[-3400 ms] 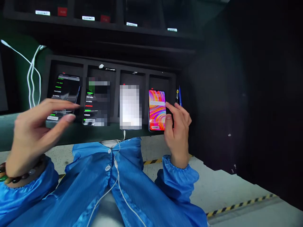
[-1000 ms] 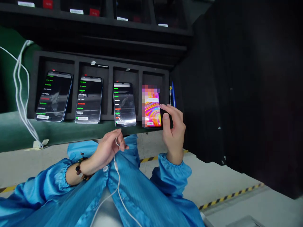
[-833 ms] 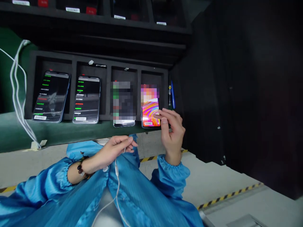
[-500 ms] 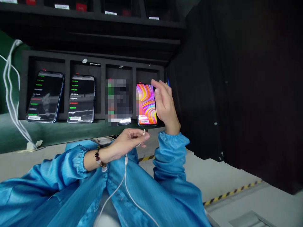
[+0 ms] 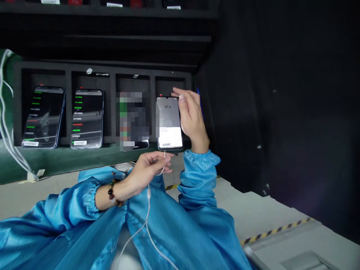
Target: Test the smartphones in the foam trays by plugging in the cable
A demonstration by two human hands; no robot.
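Between thumb and fingers, my left hand [image 5: 154,165] pinches the plug end of a white earphone cable [image 5: 149,202]. The plug's tip is at the bottom edge of the rightmost smartphone [image 5: 170,123]; how deep it sits I cannot tell. That phone's screen is grey and white and reads "87.5". My right hand [image 5: 192,112] rests along its right side, fingers stretched out past the upper edge, gripping nothing. Two more phones, one at far left [image 5: 45,116] and another beside it [image 5: 87,120], show dark test lists. A third phone [image 5: 142,144] is mostly blurred out.
The phones lie in compartments of a black foam tray [image 5: 68,105] on a green surface [image 5: 70,159]. Another tray [image 5: 194,14] with devices stands behind. White cables [image 5: 8,138] hang at left. A black curtain [image 5: 275,112] borders the right, above yellow-black floor tape [image 5: 275,230].
The rightmost phone's screen went from a colourful swirl to a grey-white page with "87.5". My left hand brought the plug up to its bottom edge. The view shifted slightly.
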